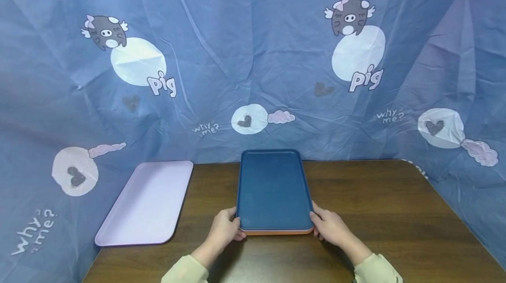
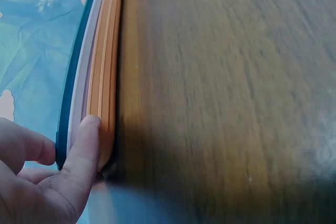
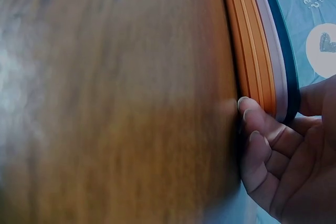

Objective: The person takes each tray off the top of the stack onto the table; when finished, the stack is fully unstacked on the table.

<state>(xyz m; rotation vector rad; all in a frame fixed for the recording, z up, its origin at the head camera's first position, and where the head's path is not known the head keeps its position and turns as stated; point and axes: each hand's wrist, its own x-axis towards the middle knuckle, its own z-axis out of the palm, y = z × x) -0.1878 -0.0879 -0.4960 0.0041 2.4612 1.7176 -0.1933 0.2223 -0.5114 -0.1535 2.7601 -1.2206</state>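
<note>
A stack of trays lies in the middle of the table in the head view. A dark blue tray (image 1: pixel 272 190) is on top, a pale lilac tray (image 2: pixel 84 72) lies under it, and orange trays (image 3: pixel 252 51) form the bottom. My left hand (image 1: pixel 224 226) grips the stack at its near left corner, with the thumb by the blue rim and a finger across the edges. At the near right corner my right hand (image 1: pixel 331 226) holds the stack, its fingertips (image 3: pixel 245 103) curled at the lowest orange edge.
A separate lilac tray (image 1: pixel 146 204) lies at the table's left, apart from the stack. The brown wooden table (image 1: pixel 375 199) extends to the right. Behind it hangs a blue printed cloth (image 1: pixel 213 54), near the stack's far end.
</note>
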